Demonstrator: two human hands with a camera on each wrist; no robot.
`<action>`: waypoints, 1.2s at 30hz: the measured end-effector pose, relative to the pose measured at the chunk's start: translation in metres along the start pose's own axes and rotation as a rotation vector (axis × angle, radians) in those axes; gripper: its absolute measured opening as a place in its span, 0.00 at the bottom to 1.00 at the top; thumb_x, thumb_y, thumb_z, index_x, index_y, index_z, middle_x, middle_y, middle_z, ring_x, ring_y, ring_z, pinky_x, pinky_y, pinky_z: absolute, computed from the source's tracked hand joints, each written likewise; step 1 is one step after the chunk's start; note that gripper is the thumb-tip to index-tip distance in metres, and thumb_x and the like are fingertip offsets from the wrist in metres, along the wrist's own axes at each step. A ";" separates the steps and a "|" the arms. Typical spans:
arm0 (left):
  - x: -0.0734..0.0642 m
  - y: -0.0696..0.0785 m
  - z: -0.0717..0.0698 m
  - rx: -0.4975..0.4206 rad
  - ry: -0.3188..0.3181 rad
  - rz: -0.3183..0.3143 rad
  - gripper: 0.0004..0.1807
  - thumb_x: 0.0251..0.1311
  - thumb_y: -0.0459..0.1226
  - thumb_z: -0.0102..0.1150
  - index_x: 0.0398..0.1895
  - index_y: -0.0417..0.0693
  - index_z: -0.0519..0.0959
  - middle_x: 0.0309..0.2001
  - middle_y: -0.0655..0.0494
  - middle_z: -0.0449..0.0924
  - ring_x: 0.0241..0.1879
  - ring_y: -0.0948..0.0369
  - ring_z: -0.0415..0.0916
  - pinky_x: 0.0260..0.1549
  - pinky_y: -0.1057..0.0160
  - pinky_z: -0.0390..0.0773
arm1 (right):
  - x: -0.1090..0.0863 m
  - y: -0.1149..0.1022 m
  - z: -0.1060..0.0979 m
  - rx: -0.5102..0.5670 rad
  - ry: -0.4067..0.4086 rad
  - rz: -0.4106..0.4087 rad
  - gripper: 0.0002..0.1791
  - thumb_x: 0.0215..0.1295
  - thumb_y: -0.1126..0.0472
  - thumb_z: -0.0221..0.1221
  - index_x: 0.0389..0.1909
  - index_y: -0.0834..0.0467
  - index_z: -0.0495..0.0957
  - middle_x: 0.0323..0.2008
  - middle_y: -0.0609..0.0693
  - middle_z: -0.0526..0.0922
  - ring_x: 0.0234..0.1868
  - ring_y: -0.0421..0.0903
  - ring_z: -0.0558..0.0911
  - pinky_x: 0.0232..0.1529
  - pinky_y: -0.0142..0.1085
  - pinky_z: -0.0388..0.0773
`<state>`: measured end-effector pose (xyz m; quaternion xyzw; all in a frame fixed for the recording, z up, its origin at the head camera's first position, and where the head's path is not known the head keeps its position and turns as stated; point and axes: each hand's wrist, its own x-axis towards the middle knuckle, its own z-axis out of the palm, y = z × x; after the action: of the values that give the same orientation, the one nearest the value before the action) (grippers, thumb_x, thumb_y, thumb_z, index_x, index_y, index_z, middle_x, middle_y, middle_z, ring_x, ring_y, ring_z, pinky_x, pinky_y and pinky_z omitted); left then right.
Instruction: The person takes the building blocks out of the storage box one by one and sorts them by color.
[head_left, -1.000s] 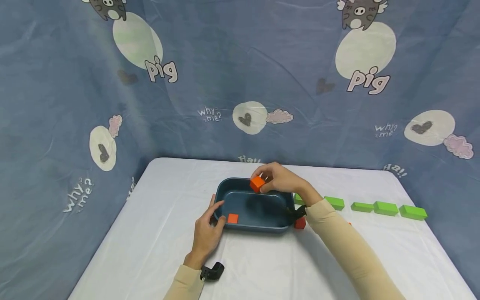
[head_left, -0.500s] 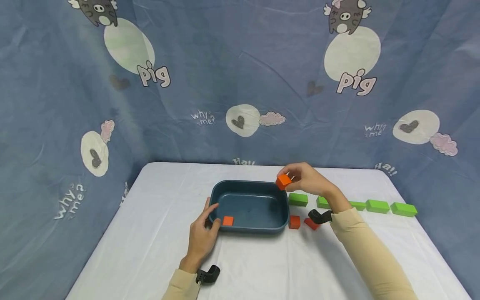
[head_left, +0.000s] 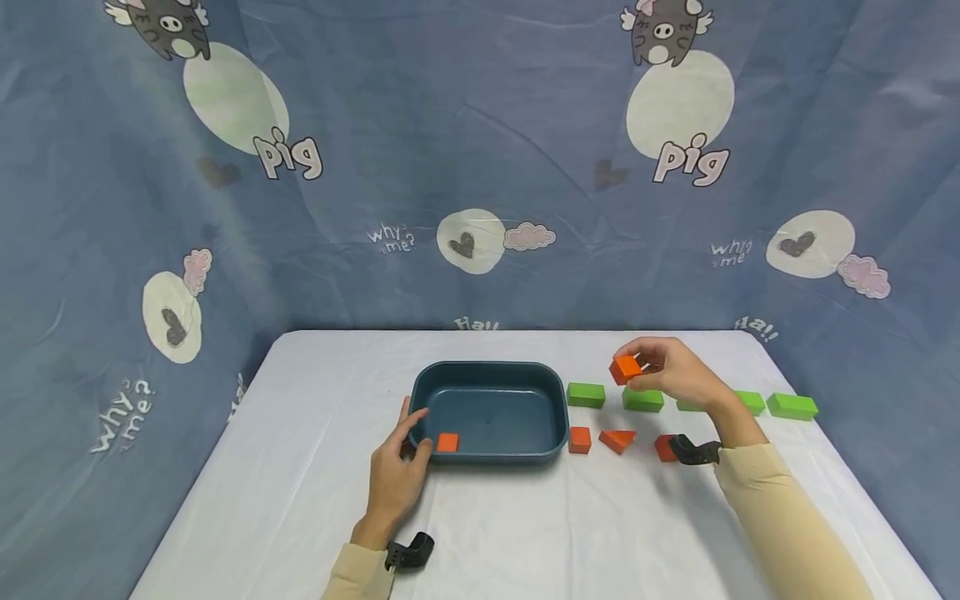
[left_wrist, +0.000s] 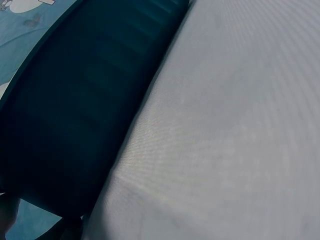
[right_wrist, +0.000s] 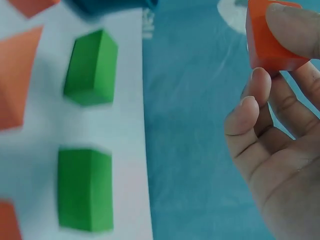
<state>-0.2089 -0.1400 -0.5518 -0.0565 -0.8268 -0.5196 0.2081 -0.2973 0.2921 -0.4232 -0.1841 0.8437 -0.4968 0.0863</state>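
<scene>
My right hand [head_left: 678, 367] pinches an orange cube [head_left: 625, 369] between thumb and fingers, above the row of green blocks. In the right wrist view the thumb lies on one face of the cube [right_wrist: 275, 40]. My left hand [head_left: 396, 473] holds the left end of a dark blue tray [head_left: 489, 457], index finger over the rim and thumb at the near corner. Inside the tray, near its front left corner, lies one orange block [head_left: 447, 442]. The left wrist view shows mostly the tray's dark side [left_wrist: 85, 100].
Right of the tray, a red-orange cube [head_left: 580, 440], a triangular block [head_left: 617, 440] and another red block [head_left: 665, 448] form a front row. Several green blocks [head_left: 586, 395] line up behind them. A white cloth [head_left: 510, 533] covers the table; a blue printed curtain [head_left: 375, 283] hangs behind.
My right hand has moved right with the orange cube, from over the tray to above the green blocks, uncovering blocks beside the tray. The left hand stays at the tray.
</scene>
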 end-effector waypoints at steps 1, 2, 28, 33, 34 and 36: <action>-0.001 0.000 0.000 -0.004 -0.001 -0.004 0.25 0.61 0.30 0.61 0.64 0.46 0.80 0.75 0.52 0.64 0.41 0.56 0.78 0.37 0.73 0.71 | -0.004 0.002 -0.003 -0.004 0.010 0.005 0.21 0.55 0.74 0.68 0.51 0.63 0.82 0.43 0.59 0.86 0.41 0.52 0.84 0.42 0.38 0.81; -0.001 0.000 0.000 -0.009 -0.003 -0.005 0.25 0.62 0.30 0.61 0.64 0.45 0.80 0.75 0.52 0.63 0.43 0.55 0.79 0.37 0.74 0.71 | -0.008 0.005 -0.006 -0.008 0.022 0.015 0.21 0.55 0.74 0.68 0.52 0.63 0.82 0.43 0.59 0.86 0.41 0.52 0.84 0.41 0.38 0.81; -0.002 -0.001 -0.001 -0.010 -0.009 -0.007 0.25 0.63 0.28 0.61 0.65 0.43 0.78 0.76 0.49 0.61 0.61 0.52 0.77 0.44 0.81 0.71 | -0.104 0.082 -0.042 -0.015 0.171 0.145 0.26 0.55 0.74 0.69 0.56 0.71 0.78 0.45 0.58 0.86 0.42 0.41 0.83 0.42 0.32 0.79; -0.001 0.001 0.001 -0.014 -0.013 -0.007 0.25 0.63 0.27 0.60 0.65 0.42 0.78 0.76 0.49 0.62 0.59 0.52 0.77 0.42 0.79 0.71 | -0.112 0.102 -0.038 0.004 0.169 0.209 0.27 0.53 0.73 0.71 0.56 0.70 0.79 0.45 0.58 0.85 0.42 0.43 0.83 0.39 0.34 0.78; -0.001 0.001 0.001 -0.014 -0.014 -0.005 0.25 0.63 0.27 0.60 0.65 0.42 0.78 0.76 0.49 0.62 0.57 0.52 0.78 0.41 0.79 0.71 | -0.113 0.105 -0.037 0.004 0.168 0.218 0.27 0.53 0.73 0.71 0.56 0.70 0.79 0.45 0.58 0.85 0.41 0.44 0.82 0.38 0.35 0.78; -0.001 0.002 0.003 -0.011 -0.016 -0.001 0.25 0.63 0.28 0.60 0.65 0.43 0.79 0.76 0.49 0.62 0.53 0.52 0.78 0.40 0.78 0.71 | -0.114 0.109 -0.036 0.001 0.166 0.224 0.26 0.53 0.73 0.70 0.56 0.70 0.79 0.45 0.60 0.84 0.41 0.46 0.82 0.36 0.36 0.79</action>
<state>-0.2079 -0.1363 -0.5519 -0.0614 -0.8256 -0.5237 0.2009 -0.2289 0.4141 -0.5051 -0.0467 0.8630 -0.4979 0.0712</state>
